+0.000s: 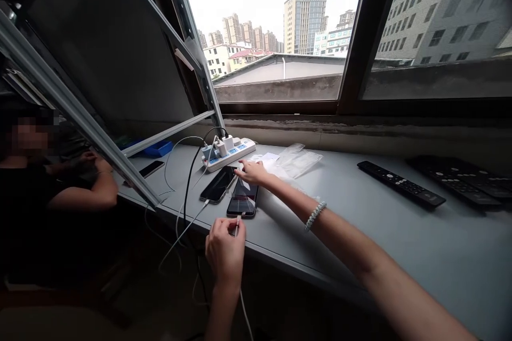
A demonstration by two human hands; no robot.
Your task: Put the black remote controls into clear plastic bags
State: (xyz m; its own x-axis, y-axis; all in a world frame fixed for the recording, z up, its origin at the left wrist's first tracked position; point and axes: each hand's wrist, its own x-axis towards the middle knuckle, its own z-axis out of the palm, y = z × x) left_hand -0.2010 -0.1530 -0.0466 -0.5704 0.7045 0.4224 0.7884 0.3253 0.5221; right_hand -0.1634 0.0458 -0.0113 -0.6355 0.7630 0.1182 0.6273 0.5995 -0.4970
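Left hand point(224, 245) pinches plug point(239, 219) at phone point(242, 203), near counter point(344, 184) front edge, lower centre; right hand point(253, 172), half-curled, hold unclear, overlies phone top.

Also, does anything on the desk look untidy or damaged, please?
The charging cables look untidy, crossing in loose loops over the desk's front edge. Crumpled plastic bags lie loosely beside the right hand. I see no damage.

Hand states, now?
Left hand: closed, pinching a white cable near its plug.
Right hand: at a phone's far end; grip can't be told.
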